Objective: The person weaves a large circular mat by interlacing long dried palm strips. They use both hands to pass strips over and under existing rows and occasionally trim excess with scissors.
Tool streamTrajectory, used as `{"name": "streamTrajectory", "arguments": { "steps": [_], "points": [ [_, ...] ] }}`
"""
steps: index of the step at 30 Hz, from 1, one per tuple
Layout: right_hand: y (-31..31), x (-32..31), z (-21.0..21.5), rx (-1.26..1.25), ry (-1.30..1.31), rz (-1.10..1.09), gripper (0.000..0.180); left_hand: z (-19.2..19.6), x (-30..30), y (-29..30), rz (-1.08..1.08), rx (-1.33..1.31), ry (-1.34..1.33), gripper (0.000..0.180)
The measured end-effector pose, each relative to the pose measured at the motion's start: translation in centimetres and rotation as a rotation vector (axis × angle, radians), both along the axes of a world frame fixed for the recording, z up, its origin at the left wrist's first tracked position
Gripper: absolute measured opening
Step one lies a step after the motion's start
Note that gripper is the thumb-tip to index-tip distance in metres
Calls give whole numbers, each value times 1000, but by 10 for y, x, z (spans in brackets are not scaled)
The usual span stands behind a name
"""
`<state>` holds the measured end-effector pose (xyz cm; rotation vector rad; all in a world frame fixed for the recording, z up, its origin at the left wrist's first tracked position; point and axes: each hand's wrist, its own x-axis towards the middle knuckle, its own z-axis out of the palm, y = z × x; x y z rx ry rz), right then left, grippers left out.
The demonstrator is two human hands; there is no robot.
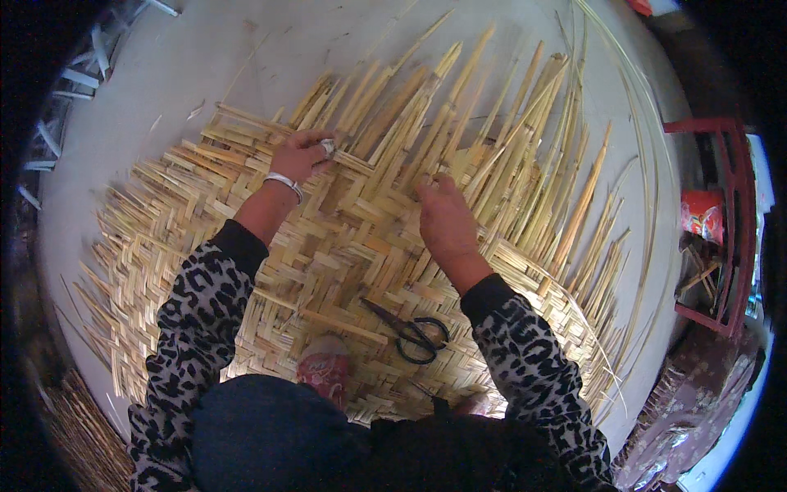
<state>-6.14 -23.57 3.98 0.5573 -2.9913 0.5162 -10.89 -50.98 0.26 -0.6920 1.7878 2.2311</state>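
A wide mat (328, 238) of pale yellow split cane or bamboo, woven in a zigzag pattern, lies beneath both hands. Long loose strip ends (459, 90) fan out from its far edge. My left hand (303, 157), a bracelet at its wrist, is closed on a strip (354, 162) lying crosswise near the far edge of the weave; something whitish shows at its fingertips. To the right, my right hand (448, 220) is closed, fingertips down among the upright strips; what they pinch is hidden. Dark-handled scissors (414, 334) rest on the mat, nearer my body.
My patterned shoe (325, 365) stands on the mat. Long thin strips (652, 164) curve over the grey floor (205, 49) at right. Farther right are a dark red wooden frame (730, 221) and a red bag (702, 215). Thin brown sticks (86, 430) lie at lower left.
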Motion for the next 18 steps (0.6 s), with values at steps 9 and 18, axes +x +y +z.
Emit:
{"name": "streamTrajectory", "arguments": {
  "steps": [9, 18],
  "points": [
    [-84, -35, 2, -324, -171, 176, 18, 7, 8, -37, -53, 318, 48, 24],
    [-110, -60, -13, -384, -318, -213, 31, -12, -40, -56, -452, -43, 136, 29]
  ]
}}
